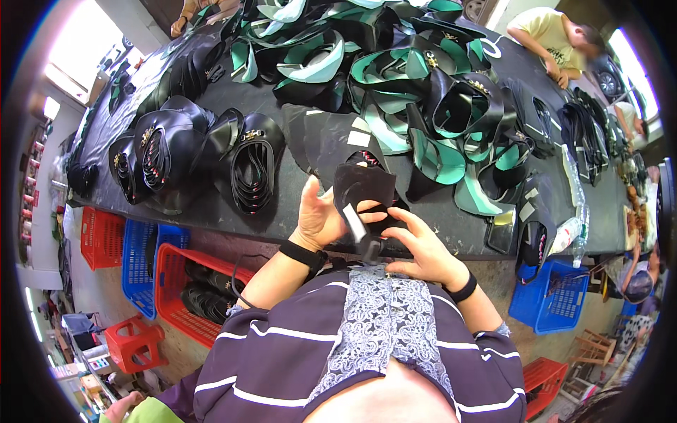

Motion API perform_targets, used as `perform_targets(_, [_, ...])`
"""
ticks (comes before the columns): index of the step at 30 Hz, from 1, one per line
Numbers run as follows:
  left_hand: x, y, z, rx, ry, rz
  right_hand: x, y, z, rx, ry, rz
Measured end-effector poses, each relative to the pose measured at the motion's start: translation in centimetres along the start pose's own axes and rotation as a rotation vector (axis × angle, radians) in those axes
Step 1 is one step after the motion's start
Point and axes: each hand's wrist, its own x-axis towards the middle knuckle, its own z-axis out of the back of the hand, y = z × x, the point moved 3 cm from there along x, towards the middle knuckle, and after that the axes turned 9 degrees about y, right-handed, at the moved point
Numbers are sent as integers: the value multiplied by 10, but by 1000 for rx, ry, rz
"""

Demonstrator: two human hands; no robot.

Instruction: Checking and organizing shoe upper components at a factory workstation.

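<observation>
Close to the table's near edge I hold a black shoe upper (367,185) with a white strip at its side. My left hand (317,220) grips it from the left, thumb raised, fingers passing behind and showing through the piece. My right hand (427,250) has its fingertips on the lower right edge, thumb apart below. Just beyond lies a stack of flat black pieces (321,137) with white labels. Nested black uppers with gold buckles (257,166) stand to the left. A large heap of black uppers with green and pale linings (395,77) fills the middle and right.
The dark table (218,224) spreads ahead. A phone (501,231) and a plastic bottle (580,243) lie at its right edge. Red crate (166,285), blue crate (134,264), red stool (135,344) and another blue crate (550,299) stand below. A co-worker (553,42) works at the far right.
</observation>
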Motion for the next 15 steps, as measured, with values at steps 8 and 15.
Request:
perform_targets(8, [11,9,-19,82,-190,115,-5,-30,21,122,-498,3])
perform_targets(15, [42,48,-43,-67,-241,274,-42,-69,-17,877,-293,-122])
